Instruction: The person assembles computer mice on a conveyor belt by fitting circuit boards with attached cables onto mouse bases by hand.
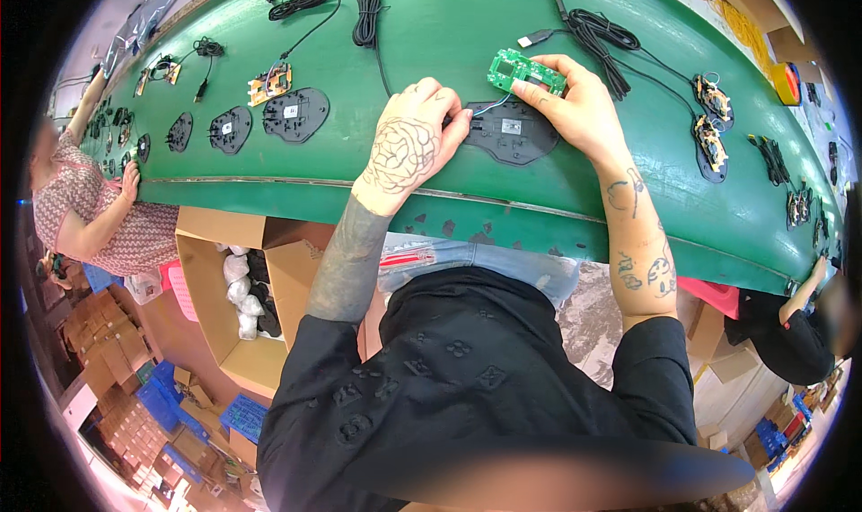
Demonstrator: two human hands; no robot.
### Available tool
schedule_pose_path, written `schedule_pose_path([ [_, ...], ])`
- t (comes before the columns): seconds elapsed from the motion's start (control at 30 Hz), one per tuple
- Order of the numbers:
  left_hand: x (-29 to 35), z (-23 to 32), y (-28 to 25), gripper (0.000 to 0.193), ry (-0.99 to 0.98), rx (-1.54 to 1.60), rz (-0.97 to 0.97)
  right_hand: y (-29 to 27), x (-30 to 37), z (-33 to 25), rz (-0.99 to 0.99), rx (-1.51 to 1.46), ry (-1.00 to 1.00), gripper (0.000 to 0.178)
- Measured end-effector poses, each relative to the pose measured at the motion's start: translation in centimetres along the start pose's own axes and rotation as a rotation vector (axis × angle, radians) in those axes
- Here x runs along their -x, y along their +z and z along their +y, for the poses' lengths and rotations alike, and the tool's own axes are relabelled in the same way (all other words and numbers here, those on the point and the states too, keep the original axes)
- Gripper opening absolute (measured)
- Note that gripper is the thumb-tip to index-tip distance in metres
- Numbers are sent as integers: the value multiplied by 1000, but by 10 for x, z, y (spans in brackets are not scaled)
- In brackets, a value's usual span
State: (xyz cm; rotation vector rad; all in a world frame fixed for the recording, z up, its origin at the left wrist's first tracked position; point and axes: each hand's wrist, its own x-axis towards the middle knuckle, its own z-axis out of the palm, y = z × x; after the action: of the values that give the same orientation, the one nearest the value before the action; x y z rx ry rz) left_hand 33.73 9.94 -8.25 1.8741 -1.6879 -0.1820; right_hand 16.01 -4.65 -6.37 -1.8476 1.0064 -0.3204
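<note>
My right hand [579, 108] pinches a green circuit board [505, 66] between thumb and fingers, tilted above the bench. Closed at the fingertips, my left hand [415, 136] grips the end of a black cable [381, 61]; the exact grip is hidden by the fingers. Thin blue and white wires [491, 108] run from there toward the board. Just below both hands, a black plastic base plate [512, 145] with a pale label lies flat on the green bench [431, 184]. The cable's coiled part rests farther up the bench.
To the left lie more black base plates [296, 115] and a tan circuit board [270, 84]. On the right are coiled cables [603, 40] and base plates fitted with boards [711, 148]. An open carton [224, 319] stands below the bench edge. Co-workers [108, 198] sit at both sides.
</note>
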Motion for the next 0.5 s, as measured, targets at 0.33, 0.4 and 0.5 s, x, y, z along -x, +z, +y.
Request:
schedule_pose_path([
  [0.33, -6, -1, -11, 16, 27, -81, -107, 12, 4, -11, 203, 217, -87, 42],
  [0.4, -11, 2, -14, 16, -56, -15, -192, 12, 4, -8, 219, 259, -104, 40],
  [0.5, -17, 2, -15, 16, -81, 82, -270, 17, 3, -4, 296, 422, -215, 40],
])
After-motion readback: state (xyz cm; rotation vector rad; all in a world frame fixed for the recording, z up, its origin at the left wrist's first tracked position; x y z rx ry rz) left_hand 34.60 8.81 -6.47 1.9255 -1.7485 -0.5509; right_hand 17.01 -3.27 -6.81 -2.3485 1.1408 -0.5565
